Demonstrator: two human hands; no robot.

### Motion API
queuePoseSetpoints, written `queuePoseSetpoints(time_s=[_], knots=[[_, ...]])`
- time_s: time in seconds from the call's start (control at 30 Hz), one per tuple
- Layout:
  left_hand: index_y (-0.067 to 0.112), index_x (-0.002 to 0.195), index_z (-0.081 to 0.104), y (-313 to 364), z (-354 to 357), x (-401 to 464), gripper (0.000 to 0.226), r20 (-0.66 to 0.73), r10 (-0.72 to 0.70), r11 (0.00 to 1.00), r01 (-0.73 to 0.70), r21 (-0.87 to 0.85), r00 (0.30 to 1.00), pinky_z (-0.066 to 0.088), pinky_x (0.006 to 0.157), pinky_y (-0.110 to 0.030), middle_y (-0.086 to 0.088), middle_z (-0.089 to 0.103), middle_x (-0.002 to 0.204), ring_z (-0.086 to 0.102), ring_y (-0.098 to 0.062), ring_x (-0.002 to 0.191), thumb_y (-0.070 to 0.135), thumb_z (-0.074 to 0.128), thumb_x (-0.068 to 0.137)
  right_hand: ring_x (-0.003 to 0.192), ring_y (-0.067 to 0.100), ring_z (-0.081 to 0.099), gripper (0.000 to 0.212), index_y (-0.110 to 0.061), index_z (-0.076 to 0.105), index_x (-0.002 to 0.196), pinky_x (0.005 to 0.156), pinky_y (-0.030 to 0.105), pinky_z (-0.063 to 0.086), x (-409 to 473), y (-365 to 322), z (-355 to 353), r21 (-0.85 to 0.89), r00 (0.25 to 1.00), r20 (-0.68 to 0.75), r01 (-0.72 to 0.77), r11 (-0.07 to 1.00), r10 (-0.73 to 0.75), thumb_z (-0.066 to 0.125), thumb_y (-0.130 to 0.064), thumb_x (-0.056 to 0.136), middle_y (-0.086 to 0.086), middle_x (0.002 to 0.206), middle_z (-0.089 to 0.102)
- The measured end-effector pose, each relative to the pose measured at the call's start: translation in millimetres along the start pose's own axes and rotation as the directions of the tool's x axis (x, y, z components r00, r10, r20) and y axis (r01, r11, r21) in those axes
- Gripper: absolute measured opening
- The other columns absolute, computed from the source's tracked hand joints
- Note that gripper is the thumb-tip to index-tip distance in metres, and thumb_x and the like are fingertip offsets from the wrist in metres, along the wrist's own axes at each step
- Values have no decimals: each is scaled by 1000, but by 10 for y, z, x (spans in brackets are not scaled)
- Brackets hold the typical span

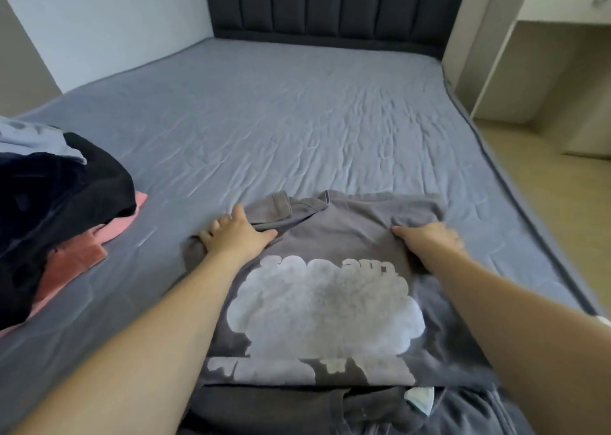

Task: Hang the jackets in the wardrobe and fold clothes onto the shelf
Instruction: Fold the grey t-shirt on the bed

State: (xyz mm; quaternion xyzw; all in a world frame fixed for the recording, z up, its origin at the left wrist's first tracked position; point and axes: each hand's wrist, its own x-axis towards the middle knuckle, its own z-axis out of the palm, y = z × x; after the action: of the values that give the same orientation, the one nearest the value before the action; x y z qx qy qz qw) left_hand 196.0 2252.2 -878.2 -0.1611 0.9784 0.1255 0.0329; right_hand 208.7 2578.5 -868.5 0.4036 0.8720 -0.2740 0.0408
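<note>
The head view shows a grey T-shirt (330,236) with a big pale print lying flat on the bed (297,120), near its front edge. The left hand (236,236) presses flat on one sleeve, fingers spread. The right hand (429,236) pinches the other shoulder. The shirt looks soft, light and floppy, so hold it by the shoulders. A pile of dark and pink clothes (66,209) sits well apart on the left. Nothing blocks the fold.
</note>
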Motion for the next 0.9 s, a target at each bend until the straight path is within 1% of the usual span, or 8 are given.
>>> queuePoseSetpoints(time_s=[0.13, 0.23, 0.3, 0.4, 0.5, 0.57, 0.73, 0.9], knots=[[20, 109, 52, 56, 275, 24, 37, -220, 91, 993, -70, 99, 971, 31, 96, -44, -11, 64, 119, 50, -35, 115, 54, 43, 95, 113, 38, 56, 58, -9, 33, 142, 92, 42, 43, 144, -23, 150, 49, 951, -58, 308, 950, -305, 51, -29, 91, 19, 126, 58], [16, 102, 53, 247, -11, 394, 28, -377, 145, 989, -144, 31, 915, 33, 92, -43, -18, 69, 105, 59, -37, 105, 41, 42, 99, 98, 37, 60, 26, -17, 53, 118, 76, 39, 45, 357, -428, -36, -23, 821, -260, 522, 853, -509, 42, -23, 94, 16, 112, 64], [10, 107, 53, 453, -338, 802, 32, -516, 65, 989, -122, -78, 854, 33, 94, -45, -23, 66, 107, 57, -41, 108, 39, 43, 100, 94, 37, 59, 19, -21, 53, 110, 71, 38, 43, 565, -912, -266, -20, 736, -366, 606, 795, -570, 41, -23, 96, 15, 106, 64], [9, 125, 45, 803, -764, 1428, 43, -525, -83, 973, -43, -225, 847, 25, 106, -53, -22, 48, 133, 39, -39, 128, 42, 43, 98, 101, 38, 55, 22, -18, 51, 114, 76, 41, 40, 888, -1623, -513, 11, 677, -493, 632, 775, -546, 36, -25, 98, 17, 113, 60], [21, 148, 21, 970, -593, 1731, 65, -307, -76, 980, 15, -196, 949, -4, 112, -65, -15, 16, 157, 11, -32, 146, 57, 27, 94, 138, 38, 25, 59, -16, 26, 148, 110, 52, 18, 1110, -1930, -326, 12, 821, -399, 450, 893, -409, 30, -48, 99, 18, 152, 26], [31, 155, 8, 840, -43, 1672, 73, -168, 39, 998, -48, -51, 985, -16, 109, -65, -4, -2, 164, -7, -27, 150, 66, 15, 90, 147, 34, 5, 74, -13, 7, 155, 116, 54, -2, 1189, -1719, 123, -69, 870, -286, 400, 914, -402, 26, -56, 97, 15, 160, 5], [32, 153, 22, 573, 617, 1633, 71, -257, 151, 987, -132, 89, 955, -11, 115, -59, -2, 16, 163, 5, -24, 150, 61, 11, 89, 145, 31, 17, 70, -14, 24, 152, 118, 55, -1, 1401, -1141, 872, -300, 763, -235, 532, 792, -602, 16, -54, 95, 14, 157, 23], [30, 156, 6, 521, 608, 1536, 71, -118, 147, 981, -130, 145, 982, -13, 117, -52, -1, 0, 165, -6, -23, 151, 61, 4, 92, 149, 26, 0, 82, -20, 8, 155, 119, 48, -8, 1298, -948, 844, -344, 778, -2, 589, 731, -628, 7, -68, 89, 9, 163, 3]])
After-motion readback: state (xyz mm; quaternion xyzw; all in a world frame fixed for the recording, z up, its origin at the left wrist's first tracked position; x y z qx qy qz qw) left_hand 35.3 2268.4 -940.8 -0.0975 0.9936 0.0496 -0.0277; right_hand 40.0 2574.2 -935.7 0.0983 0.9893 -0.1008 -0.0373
